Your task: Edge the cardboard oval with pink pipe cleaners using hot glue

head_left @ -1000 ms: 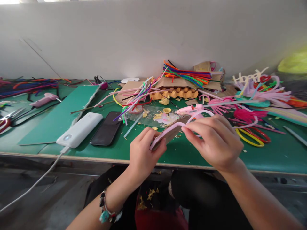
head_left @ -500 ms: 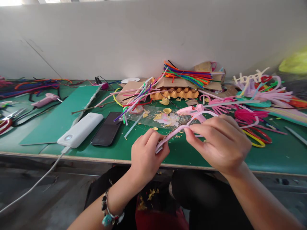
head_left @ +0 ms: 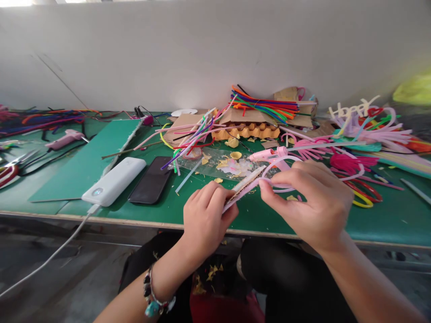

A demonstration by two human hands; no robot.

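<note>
My left hand (head_left: 204, 215) is closed around the near end of a thin piece of corrugated cardboard (head_left: 248, 180), its cut edge turned up toward me. Between the thumb and forefinger of my right hand (head_left: 311, 202) is a pale pink pipe cleaner (head_left: 283, 158). It runs along the cardboard's edge and curls in a loop behind my right fingers. Whether it is stuck to the cardboard, I cannot tell. Just beyond the loop lies a pink glue gun (head_left: 266, 154), partly hidden by my right hand.
A white power bank (head_left: 114, 181) with a cable and a black phone (head_left: 150, 180) lie at left. Behind are an egg carton (head_left: 249, 131) and bundled pipe cleaners (head_left: 266, 105). Further left are scissors (head_left: 11, 172), another glue gun (head_left: 65, 140) and a green board (head_left: 87, 157).
The cardboard has tilted, so more of its pale face shows above the edge. Both hands stay almost where they were, still holding the cardboard and pipe cleaner.
</note>
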